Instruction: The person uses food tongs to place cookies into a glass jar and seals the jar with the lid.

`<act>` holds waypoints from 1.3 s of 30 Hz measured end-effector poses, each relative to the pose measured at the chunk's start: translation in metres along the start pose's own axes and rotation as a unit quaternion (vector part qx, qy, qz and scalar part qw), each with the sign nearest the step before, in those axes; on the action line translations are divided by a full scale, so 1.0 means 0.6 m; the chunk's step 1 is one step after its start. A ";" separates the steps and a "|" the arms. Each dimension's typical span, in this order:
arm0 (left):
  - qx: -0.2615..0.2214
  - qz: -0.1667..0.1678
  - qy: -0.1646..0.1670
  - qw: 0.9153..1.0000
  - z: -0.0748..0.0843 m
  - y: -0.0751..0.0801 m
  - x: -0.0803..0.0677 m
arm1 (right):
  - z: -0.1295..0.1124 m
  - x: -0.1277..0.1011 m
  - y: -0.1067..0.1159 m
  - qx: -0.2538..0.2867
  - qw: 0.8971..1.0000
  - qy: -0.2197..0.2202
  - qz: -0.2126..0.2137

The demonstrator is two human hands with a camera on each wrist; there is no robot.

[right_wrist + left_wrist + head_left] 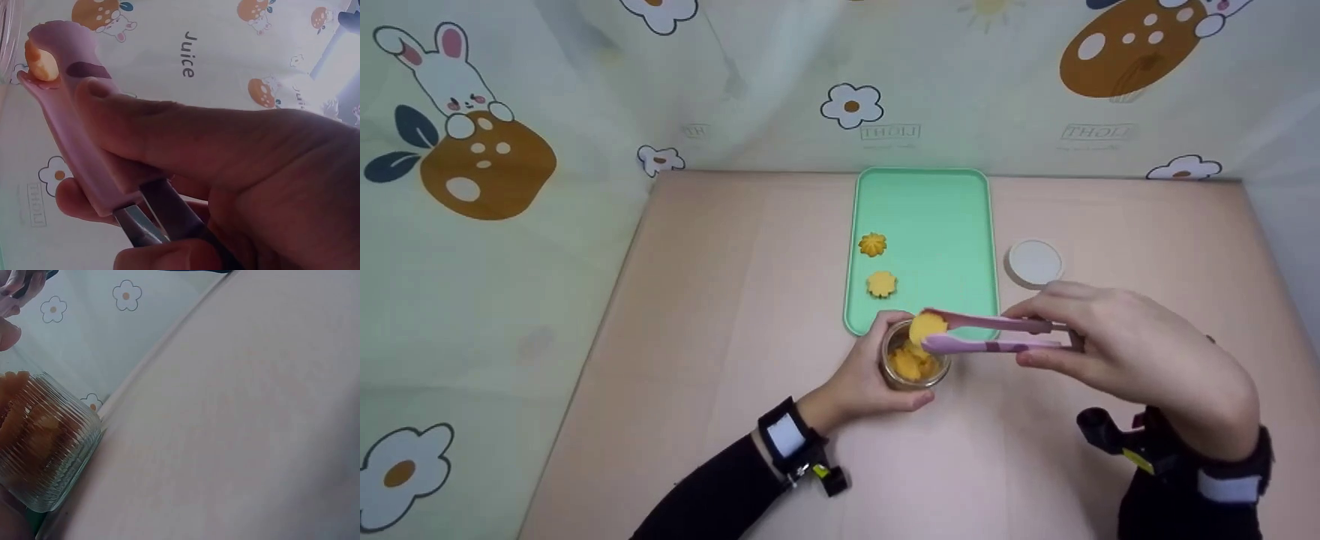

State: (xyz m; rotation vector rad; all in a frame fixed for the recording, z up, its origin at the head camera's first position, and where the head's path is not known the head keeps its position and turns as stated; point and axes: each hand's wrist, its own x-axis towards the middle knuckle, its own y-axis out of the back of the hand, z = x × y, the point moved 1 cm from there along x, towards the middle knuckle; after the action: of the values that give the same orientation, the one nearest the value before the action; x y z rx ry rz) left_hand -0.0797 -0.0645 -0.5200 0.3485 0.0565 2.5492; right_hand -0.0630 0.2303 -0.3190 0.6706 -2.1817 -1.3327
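A small ribbed glass jar (913, 363) (48, 450) with several orange cookies inside stands on the pink table just below the green tray (945, 217). My left hand (864, 382) grips the jar from its left side. My right hand (1117, 341) (185, 169) squeezes pink tongs (994, 334) (79, 118), which pinch a round orange cookie (928, 326) (40, 64) right above the jar's mouth. Two flower-shaped cookies (872, 244) (881, 284) lie on the tray's left half.
A white round lid (1034, 263) lies to the right of the tray. Cartoon-printed cloth walls (510, 150) close in the table at the back and the left. Bare pink tabletop (720, 300) stretches left of the tray.
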 end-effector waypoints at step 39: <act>0.008 -0.005 -0.009 1.000 0.002 -0.001 0.001 | -0.048 -0.004 -0.021 -0.063 0.996 -0.049 0.036</act>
State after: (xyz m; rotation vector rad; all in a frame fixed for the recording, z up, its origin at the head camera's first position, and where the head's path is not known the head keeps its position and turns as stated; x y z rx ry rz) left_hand -0.0796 -0.0640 -0.5188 0.3764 0.0711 2.5375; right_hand -0.0410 0.2080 -0.3191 0.4835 -2.1540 -1.4797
